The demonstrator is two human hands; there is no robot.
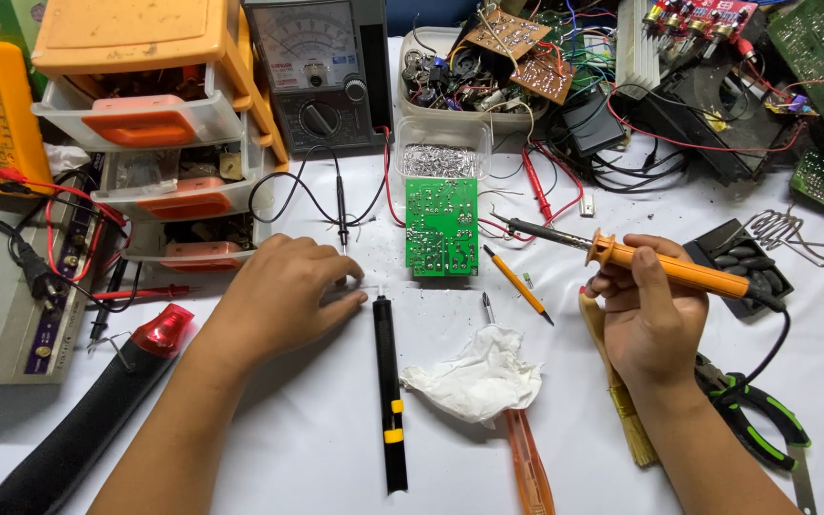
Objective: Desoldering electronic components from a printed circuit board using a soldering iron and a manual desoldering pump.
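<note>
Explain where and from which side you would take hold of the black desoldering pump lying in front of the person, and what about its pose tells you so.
Grip the desoldering pump around its black barrel, about midway, coming from above with fingers on both long sides. It lies flat and straight, both flanks free. Best from the right, since the left hand rests beside its tip.

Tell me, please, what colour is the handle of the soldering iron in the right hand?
Orange, seen in the head view: the soldering iron held by the right hand.

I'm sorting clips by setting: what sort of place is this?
Most likely an electronics repair bench. The right hand holds a soldering iron near a green circuit board, and an analog multimeter stands among loose boards and wires.
</note>
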